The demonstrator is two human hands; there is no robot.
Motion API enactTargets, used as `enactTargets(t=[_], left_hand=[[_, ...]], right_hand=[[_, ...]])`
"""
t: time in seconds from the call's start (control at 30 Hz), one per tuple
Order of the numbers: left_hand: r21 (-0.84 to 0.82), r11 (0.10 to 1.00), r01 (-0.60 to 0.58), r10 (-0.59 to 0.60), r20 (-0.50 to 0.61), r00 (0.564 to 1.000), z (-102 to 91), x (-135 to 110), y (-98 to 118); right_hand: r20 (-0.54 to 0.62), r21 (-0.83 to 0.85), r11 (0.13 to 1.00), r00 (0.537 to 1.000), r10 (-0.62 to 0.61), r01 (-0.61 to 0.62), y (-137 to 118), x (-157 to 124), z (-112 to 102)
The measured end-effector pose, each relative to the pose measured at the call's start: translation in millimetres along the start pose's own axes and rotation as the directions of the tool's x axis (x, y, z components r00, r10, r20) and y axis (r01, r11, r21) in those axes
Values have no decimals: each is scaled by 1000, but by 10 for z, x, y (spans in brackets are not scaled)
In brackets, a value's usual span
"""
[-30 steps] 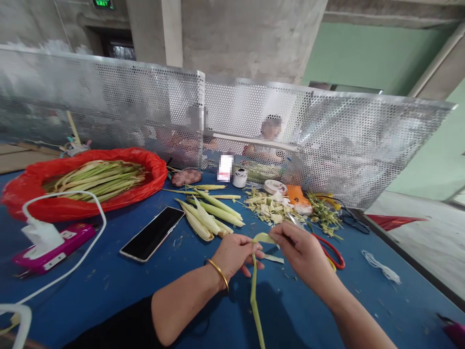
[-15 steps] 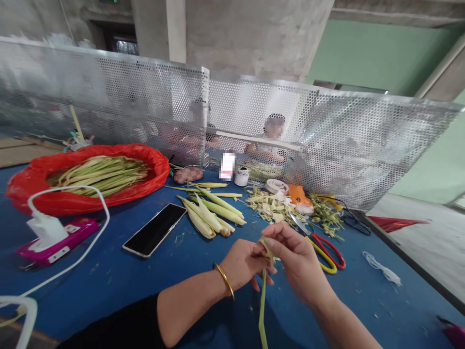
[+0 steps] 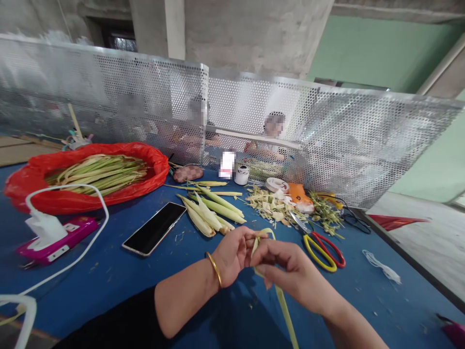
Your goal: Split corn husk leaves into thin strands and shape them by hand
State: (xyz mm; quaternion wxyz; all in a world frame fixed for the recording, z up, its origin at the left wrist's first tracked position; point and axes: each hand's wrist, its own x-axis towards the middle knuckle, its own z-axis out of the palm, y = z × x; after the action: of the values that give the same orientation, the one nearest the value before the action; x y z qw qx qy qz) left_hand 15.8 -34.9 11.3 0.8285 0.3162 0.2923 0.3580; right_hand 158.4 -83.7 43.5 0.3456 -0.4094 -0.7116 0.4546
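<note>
A pale green strip of plant leaf (image 3: pixel 285 310) runs between my two hands, looping over at the top and hanging down toward the table's near edge. My left hand (image 3: pixel 235 252), with a gold bangle at the wrist, is closed on the strip's upper end with its palm turned up. Close against it, my right hand (image 3: pixel 286 264) pinches the strip between thumb and fingers. Exactly where the fingertips meet the leaf is partly hidden. Just beyond my hands lie several pale green husked stalks (image 3: pixel 214 213). Scissors with red and yellow handles (image 3: pixel 323 249) rest right of my right hand.
A red plastic bag (image 3: pixel 152 169) holds long leaf strips (image 3: pixel 101 174). A phone (image 3: pixel 155 229) and a magenta power strip (image 3: pixel 58 245) lie at left. Leaf scraps (image 3: pixel 269 206), a tape roll (image 3: pixel 276 185) and a white jar (image 3: pixel 241 175) stand before a perforated metal screen (image 3: pixel 152 106). People sit behind it.
My left hand has turned palm up and shifted slightly left. My right hand has rotated over and moved lower, and the strip now loops above my fingers, its tail swung to the right.
</note>
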Motion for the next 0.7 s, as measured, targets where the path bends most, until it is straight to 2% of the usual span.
enactTargets(t=[0.1,0.17,0.33,0.43,0.47,0.53,0.57,0.6,0.63,0.7], left_hand=[[10,999,-37,37,-34,999,12,-5,-10],[1,998,-60,60,-44,997,29,-15,-17],[-12,997,-70,68,-116,991,30,1,-39],[20,998,-67,70,-167,983,6,32,-49],[50,996,-79,86,-176,981,1,38,-47],[115,988,-103,122,-174,977,1,40,-35],[144,984,-107,131,-167,977,6,35,-26],[170,980,-103,130,-157,979,13,26,-16],[192,977,-90,119,-145,982,21,15,-7],[234,971,-59,89,-120,989,34,-8,10]], right_hand=[[85,-328,943,996,-36,62,11,-16,44],[116,-450,884,989,-88,131,36,-14,88],[187,-577,784,972,-145,228,83,-2,209],[202,-566,791,969,-141,233,74,-6,204],[159,-541,810,973,-165,225,76,-2,175],[-65,-500,846,966,-250,185,109,24,72],[-223,-493,856,928,-299,157,142,49,4],[-374,-509,855,868,-326,101,184,79,-70],[-415,-532,844,848,-330,68,232,115,-144],[-362,-538,840,880,-309,74,329,184,-281]])
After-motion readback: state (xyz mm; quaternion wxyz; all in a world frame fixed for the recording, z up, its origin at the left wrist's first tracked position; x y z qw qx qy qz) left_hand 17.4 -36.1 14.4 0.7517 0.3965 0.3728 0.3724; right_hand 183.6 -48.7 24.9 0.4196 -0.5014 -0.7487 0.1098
